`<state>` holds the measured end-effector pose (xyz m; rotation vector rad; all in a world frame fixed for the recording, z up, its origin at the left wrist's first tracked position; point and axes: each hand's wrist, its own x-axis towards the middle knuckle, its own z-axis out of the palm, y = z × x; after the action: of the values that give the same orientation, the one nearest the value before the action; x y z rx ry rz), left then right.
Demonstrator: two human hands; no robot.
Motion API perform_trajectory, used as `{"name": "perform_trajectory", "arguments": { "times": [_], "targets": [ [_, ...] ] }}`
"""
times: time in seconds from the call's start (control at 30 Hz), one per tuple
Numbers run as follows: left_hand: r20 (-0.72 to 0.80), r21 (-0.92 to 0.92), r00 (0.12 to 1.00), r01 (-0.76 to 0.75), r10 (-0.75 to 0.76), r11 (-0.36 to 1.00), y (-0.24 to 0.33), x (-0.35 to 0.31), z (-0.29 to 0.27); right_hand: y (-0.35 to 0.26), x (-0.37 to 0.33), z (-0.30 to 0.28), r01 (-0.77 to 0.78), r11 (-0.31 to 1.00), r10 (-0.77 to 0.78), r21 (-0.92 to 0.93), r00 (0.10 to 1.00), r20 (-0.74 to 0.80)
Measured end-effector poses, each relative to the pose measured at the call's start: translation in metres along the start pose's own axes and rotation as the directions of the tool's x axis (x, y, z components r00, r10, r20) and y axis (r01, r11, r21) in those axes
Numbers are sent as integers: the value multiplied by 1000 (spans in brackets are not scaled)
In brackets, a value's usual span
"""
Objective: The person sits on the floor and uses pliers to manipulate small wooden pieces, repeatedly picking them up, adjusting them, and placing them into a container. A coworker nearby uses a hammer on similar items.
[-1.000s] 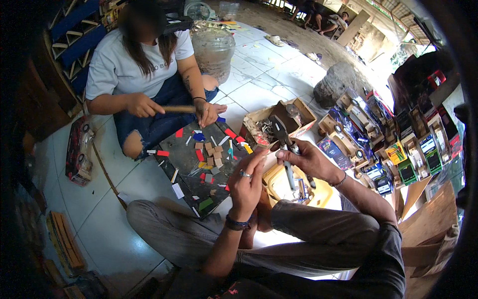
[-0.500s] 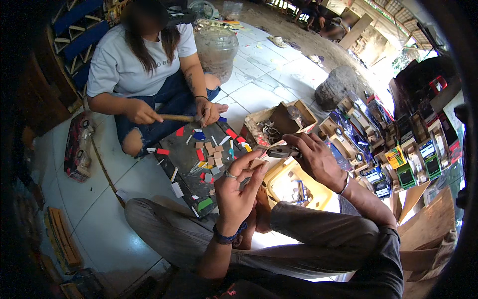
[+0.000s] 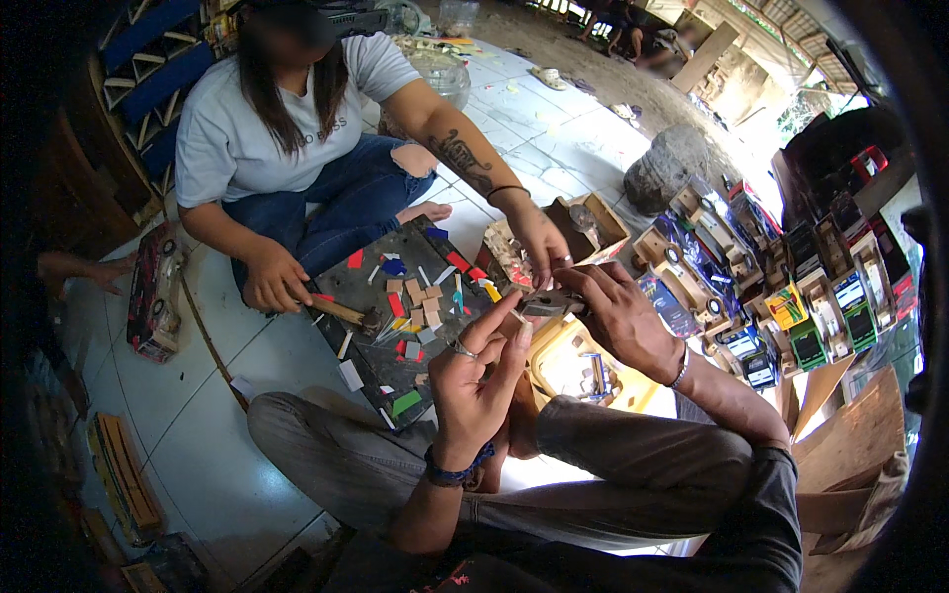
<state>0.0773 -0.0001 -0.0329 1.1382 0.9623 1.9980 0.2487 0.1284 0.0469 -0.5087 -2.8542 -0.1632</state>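
Note:
My left hand [image 3: 473, 390] pinches a small wooden piece [image 3: 509, 324] between thumb and fingertips, in front of my chest. My right hand [image 3: 628, 321] is closed around pliers [image 3: 550, 302], whose jaws are at the far side of the piece; whether they grip it I cannot tell. Below my hands a yellow basin [image 3: 647, 400] holds small printed pieces. Just beyond the pliers, a co-worker's hand [image 3: 534, 242] reaches over a cardboard box [image 3: 605, 219] of small metal bits. The co-worker's other hand [image 3: 275, 280] holds a hammer [image 3: 346, 310] low over the dark board [image 3: 341, 257].
Small wooden blocks [image 3: 432, 304] and coloured scraps are scattered on the board. Several toy trucks [image 3: 712, 282] stand in rows at the right, near a grey stump-like block [image 3: 667, 168]. Another toy vehicle [image 3: 155, 292] sits on the tiles at the left.
The co-worker has lowered the hammer toward the board and stretched the other arm out to the cardboard box. My hands have barely moved, still holding the piece and pliers.

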Motion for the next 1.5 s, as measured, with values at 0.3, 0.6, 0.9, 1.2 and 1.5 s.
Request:
{"name": "perform_trajectory", "arguments": {
  "times": [0.3,0.6,0.9,1.2,1.5],
  "targets": [
    [6,-5,999,36,-36,999,3,-1,-2,-3,-2,1,-59,996,60,68,998,-9],
    [-21,-86,1000,13,-15,996,1,-1,3,-4,-2,3,-50,996,53,73,998,-39],
    [-16,-93,999,31,-32,995,2,-1,2,-4,-3,6,-57,996,59,66,998,-38],
    [-39,-68,997,62,-65,996,2,0,3,-3,-5,11,-88,990,90,112,996,-19],
    [-97,-168,986,116,-134,979,-4,0,1,-4,-3,7,-82,982,85,169,996,-12]
  ]
}}
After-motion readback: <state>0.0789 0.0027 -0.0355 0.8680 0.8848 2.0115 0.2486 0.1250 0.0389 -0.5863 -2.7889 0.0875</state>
